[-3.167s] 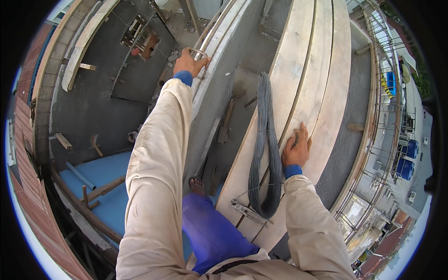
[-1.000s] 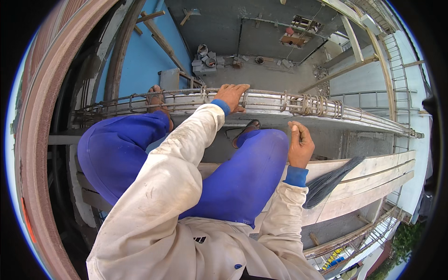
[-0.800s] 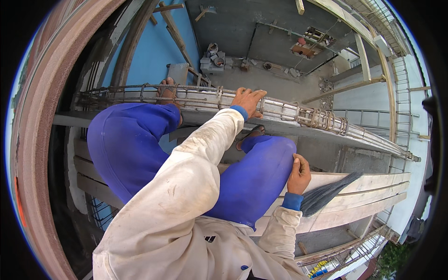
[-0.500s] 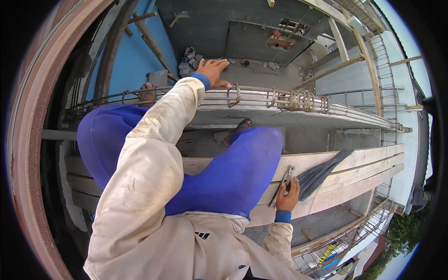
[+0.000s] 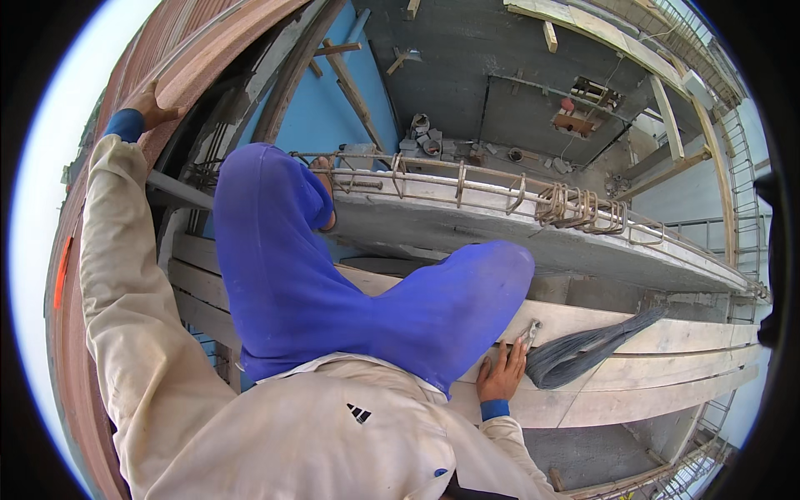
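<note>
Single head-worn fisheye view, steeply downward from close above blue trousers (image 5: pixel 367 308), with pale planks (image 5: pixel 658 365) beyond.

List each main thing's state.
Left hand: on the reddish roof edge.
Planks: laid side by side.
Right hand: open, resting on the planks.
Pliers: beside the right hand; open or shut unclear.
Wire bundle: looped, lying on the planks.
Stirrups: some bunched, others spaced apart.

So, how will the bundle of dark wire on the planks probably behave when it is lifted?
The wire bundle would probably flex springily, as its many thin strands bend into a loop. It may feel heavy, being densely packed. Lying flat on the planks, it should hardly roll.
</note>
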`<state>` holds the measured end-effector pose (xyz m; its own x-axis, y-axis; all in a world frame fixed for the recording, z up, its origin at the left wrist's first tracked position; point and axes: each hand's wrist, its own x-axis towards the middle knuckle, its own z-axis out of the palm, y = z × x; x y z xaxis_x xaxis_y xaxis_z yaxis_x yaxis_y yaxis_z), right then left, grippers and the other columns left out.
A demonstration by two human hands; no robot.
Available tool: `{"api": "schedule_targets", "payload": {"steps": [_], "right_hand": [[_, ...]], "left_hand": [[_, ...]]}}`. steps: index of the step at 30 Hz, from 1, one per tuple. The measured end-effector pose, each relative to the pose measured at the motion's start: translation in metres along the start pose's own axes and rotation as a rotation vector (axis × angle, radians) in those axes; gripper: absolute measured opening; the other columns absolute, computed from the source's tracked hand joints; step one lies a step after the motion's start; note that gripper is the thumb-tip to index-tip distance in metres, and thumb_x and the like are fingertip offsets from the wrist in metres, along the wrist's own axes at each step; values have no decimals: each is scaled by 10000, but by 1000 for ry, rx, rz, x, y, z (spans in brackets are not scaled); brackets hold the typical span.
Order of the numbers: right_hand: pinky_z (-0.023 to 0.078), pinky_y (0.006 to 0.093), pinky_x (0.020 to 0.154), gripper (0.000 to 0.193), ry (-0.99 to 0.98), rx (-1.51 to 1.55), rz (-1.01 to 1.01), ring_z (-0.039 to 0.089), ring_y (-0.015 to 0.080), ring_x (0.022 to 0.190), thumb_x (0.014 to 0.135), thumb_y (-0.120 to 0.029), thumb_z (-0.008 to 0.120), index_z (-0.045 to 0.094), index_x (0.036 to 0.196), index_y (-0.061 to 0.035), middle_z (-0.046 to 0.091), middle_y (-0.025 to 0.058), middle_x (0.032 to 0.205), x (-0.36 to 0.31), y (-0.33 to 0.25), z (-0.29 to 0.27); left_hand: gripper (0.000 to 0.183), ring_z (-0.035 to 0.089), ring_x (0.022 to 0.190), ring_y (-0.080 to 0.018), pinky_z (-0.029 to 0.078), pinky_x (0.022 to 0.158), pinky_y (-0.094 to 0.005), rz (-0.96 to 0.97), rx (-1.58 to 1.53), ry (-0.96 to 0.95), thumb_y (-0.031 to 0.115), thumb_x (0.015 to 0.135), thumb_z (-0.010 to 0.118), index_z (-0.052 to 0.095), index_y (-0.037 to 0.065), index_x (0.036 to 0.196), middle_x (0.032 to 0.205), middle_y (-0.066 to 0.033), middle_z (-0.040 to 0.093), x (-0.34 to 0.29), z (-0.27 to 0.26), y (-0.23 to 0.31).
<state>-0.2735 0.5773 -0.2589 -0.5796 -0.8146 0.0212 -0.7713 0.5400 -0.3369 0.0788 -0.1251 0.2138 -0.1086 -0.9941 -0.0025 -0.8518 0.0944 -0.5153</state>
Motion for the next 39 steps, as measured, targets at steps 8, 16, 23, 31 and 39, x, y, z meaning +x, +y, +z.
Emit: {"api": "schedule_targets", "payload": {"steps": [8,16,23,31,39], "right_hand": [[251,574,1256,474,47,77,-101,355,436,1554,975,-240,598,629,1426,-98,466,165,1642,-12,20,16],[218,576,1268,432,-36,62,-72,339,432,1568,994,-275,555,642,1371,-86,470,151,1647,-18,26,21],[225,585,1260,455,43,-9,-128,349,463,1550,1049,-337,480,611,1368,-39,495,180,1614,-14,25,24],[277,584,1238,435,-12,-13,-43,396,458,1512,1002,-290,539,622,1395,-123,518,138,1596,-20,23,22],[244,562,1271,513,-206,-118,63,341,429,1549,989,-280,527,533,1487,-160,391,99,1678,12,-14,-15]], "left_hand": [[1013,521,1443,-419,426,1214,-477,-13,-173,145,335,774,916,415,51,1607,1551,-274,536,-44,68,1],[837,667,1244,-449,514,1082,-484,39,-114,154,182,816,760,451,46,1582,1313,-325,680,-38,59,-5],[811,630,1300,-440,466,1136,-440,67,-162,204,235,823,747,486,-33,1542,1354,-363,641,-62,49,-4],[796,648,1301,-401,496,1113,-452,171,-250,-59,308,897,754,468,-69,1538,1438,-349,600,-21,56,5],[753,621,1339,-401,477,1163,-505,310,-591,-181,406,999,704,445,6,1583,1509,-265,579,-227,302,354]]}}
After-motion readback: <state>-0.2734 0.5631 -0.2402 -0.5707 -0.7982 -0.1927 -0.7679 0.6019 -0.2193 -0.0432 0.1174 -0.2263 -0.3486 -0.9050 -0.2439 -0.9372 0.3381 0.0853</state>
